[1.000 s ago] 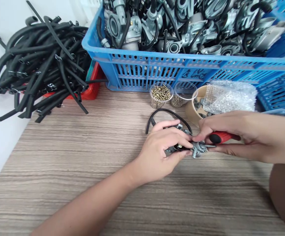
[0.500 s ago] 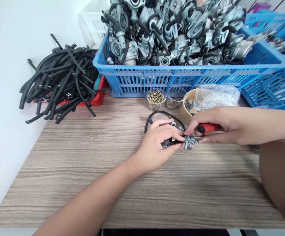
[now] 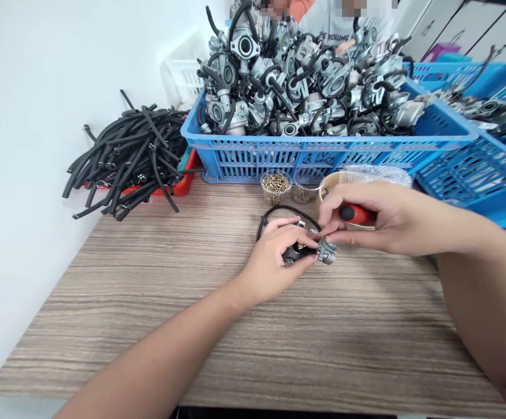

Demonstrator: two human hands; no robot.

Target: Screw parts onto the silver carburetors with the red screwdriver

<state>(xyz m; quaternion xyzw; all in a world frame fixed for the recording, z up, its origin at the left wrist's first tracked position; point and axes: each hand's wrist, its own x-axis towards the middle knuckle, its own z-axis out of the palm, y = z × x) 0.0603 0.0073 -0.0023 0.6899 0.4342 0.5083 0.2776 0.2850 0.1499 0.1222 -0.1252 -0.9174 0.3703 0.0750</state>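
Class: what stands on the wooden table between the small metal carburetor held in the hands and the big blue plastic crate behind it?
In the head view, two clear cups of screws and a round tan tub.

Crate [image 3: 323,156] behind screw cups [image 3: 275,187]; hose pile [image 3: 131,154] left of crate; carburetor [image 3: 307,251] on table [image 3: 148,302], before cups.

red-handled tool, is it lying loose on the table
No, the right hand grips the red-handled tool above the table, its tip at the small metal part that the left hand holds.
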